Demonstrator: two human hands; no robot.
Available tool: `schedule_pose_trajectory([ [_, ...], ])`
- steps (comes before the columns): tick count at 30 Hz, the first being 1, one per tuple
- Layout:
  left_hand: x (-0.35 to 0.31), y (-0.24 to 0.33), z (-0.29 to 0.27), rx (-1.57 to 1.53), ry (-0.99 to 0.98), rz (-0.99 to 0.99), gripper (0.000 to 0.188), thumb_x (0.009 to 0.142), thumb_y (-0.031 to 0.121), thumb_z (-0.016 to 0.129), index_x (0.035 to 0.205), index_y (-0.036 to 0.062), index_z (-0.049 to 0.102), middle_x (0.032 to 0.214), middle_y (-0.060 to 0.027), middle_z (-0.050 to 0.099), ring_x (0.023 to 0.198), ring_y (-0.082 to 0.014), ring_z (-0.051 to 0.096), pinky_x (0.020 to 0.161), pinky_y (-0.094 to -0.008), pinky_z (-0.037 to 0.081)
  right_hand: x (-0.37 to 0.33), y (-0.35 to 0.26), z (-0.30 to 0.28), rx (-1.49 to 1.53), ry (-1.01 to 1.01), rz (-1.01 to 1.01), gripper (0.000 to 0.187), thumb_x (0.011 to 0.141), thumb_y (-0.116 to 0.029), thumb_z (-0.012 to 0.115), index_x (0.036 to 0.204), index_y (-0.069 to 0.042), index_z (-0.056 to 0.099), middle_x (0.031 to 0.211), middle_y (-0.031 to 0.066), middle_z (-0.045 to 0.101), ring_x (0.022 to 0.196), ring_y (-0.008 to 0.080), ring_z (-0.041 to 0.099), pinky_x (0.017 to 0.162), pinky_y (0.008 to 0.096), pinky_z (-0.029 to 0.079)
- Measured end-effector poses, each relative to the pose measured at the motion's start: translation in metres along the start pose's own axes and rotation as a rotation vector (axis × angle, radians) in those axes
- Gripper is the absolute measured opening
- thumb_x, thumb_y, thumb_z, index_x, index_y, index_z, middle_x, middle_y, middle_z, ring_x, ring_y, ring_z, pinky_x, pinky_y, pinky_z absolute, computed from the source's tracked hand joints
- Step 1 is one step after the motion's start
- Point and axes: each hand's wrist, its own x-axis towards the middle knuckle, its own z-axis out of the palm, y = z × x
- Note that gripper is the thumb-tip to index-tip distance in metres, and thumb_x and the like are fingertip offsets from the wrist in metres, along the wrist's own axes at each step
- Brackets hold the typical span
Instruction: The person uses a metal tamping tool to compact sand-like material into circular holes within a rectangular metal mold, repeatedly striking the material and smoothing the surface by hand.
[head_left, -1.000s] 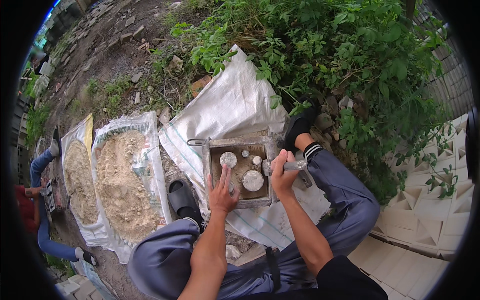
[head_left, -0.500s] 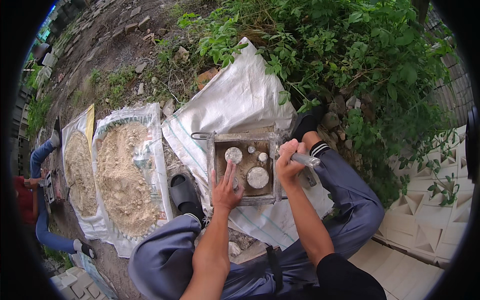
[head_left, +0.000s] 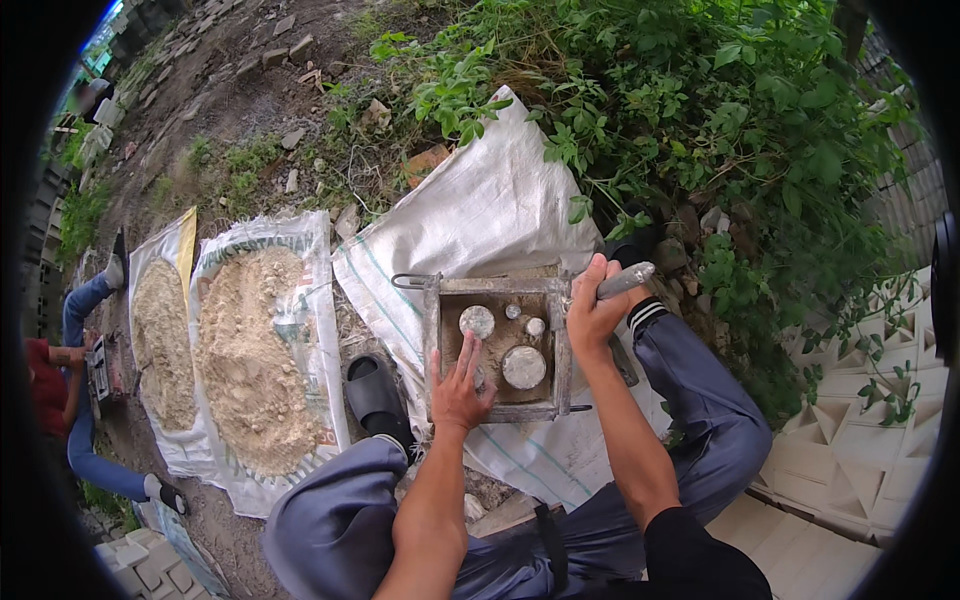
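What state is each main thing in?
Left hand: open, fingers extended over the square frame.
Right hand: closed around a grey handle.
Square frame: lying on the white sheet.
Round pieces: inside the frame.
White sheet: spread out.
Pale loose material: heaped.
Black slide: worn.

Leafy green plants (head_left: 690,110) spread over the far right, with a grey block wall (head_left: 900,190) behind them at the right edge. Below these, on the right, stand pale panels (head_left: 865,400) with angular recessed shapes, and smooth pale slabs (head_left: 790,540) lie nearer. On the left, two white sacks (head_left: 322,290) lie side by side, each bearing a heap of sandy powder (head_left: 255,370). Beyond them at the left edge sits a co-worker in a red top (head_left: 42,385) and blue jeans (head_left: 85,300). Far left, broken bricks (head_left: 272,58) are scattered over bare soil (head_left: 235,105); pale blocks (head_left: 145,565) are stacked near left.
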Motion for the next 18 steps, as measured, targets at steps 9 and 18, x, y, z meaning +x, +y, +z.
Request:
schedule_pose_trajectory([
  [9, 0.000, 0.004, -0.003, -0.004, 0.007, 0.012, 0.072, 0.076, 0.025, 0.058, 0.142, 0.0092, 0.036, 0.152, -0.0034, 0.028, 0.118, -0.0159, 0.054, 0.115, -0.0471, 0.012, -0.002, -0.003, 0.004, -0.045, -0.071, -0.091, 0.032, 0.095, -0.013, 0.049, 0.067, -0.001, 0.042, 0.052, 0.0091, 0.044, 0.045, 0.0216, 0.042, 0.045, 0.0350, 0.033],
  [18, -0.001, 0.002, -0.003, 0.008, 0.005, 0.001, 0.071, 0.076, 0.028, 0.058, 0.141, 0.0105, 0.037, 0.153, -0.0014, 0.026, 0.108, -0.0145, 0.058, 0.115, -0.0470, 0.015, -0.008, -0.006, -0.011, -0.077, -0.054, -0.008, 0.031, 0.096, -0.012, 0.047, 0.067, -0.002, 0.043, 0.051, 0.0069, 0.043, 0.044, 0.0177, 0.043, 0.044, 0.0361, 0.033],
])
